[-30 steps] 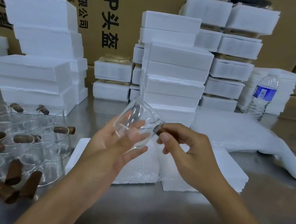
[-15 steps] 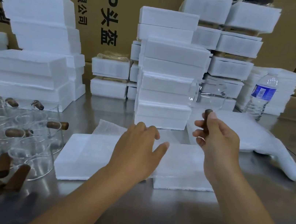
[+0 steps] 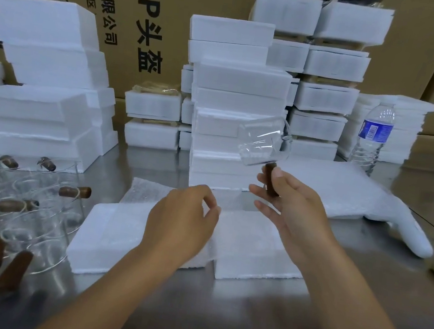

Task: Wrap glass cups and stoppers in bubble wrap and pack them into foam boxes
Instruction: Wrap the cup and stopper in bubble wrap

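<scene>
Left hand [image 3: 183, 215] now curled, perhaps pinching bubble wrap [image 3: 144, 193]; right grip [image 3: 297, 204] clasps handle [image 3: 271, 181], cup [image 3: 261, 142] above

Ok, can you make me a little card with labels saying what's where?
right hand: holds a glass cup up by its brown handle
left hand: fingers curled over the bubble wrap sheet; grip unclear
under the hands: flat foam pieces on the metal table
left side: more glass cups with brown handles
behind: stacked foam boxes, water bottle
</scene>
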Demonstrator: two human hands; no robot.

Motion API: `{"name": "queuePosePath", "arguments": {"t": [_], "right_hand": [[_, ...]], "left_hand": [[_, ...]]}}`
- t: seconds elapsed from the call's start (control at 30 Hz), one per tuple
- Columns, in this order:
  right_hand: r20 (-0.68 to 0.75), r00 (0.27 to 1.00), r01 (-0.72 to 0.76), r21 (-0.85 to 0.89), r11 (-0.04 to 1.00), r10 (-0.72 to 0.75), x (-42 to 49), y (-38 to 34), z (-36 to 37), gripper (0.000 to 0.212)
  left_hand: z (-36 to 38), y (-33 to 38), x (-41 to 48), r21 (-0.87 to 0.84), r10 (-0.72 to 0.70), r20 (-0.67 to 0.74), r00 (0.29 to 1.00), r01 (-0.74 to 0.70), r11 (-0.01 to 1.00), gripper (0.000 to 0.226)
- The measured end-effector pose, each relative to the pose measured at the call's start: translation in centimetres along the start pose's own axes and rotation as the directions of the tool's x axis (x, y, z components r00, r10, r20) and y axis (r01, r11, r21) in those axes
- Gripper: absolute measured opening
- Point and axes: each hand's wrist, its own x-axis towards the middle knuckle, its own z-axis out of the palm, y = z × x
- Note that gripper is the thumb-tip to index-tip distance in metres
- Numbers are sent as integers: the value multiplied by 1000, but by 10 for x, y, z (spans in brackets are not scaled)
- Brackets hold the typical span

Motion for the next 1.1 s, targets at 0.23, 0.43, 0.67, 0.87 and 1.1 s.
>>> {"name": "queuePosePath", "arguments": {"t": [0.23, 0.43, 0.67, 0.87, 1.1], "right_hand": [[63, 996, 77, -242, 967, -64, 1, 2, -4, 11], [100, 986, 164, -501, 850, -132, 3, 10, -2, 24], [201, 941, 324, -772, 547, -273, 0, 14, 2, 12], [279, 936, 353, -755, 552, -217, -7, 12, 9, 11], [278, 961, 168, -604, 779, 8, -13, 10, 17, 36]], "left_hand": [[-21, -18, -9, -378, -118, -155, 981, 51, 924, 17], [-31, -26, -10, -486, -166, -268, 949, 16, 874, 18], [-32, -21, -15, -419, -23, -342, 939, -131, 898, 21], [-31, -16, -19, -296, 144, -396, 907, -274, 915, 19], [-19, -11, -26, -149, 376, -392, 839, -461, 875, 16]]}}
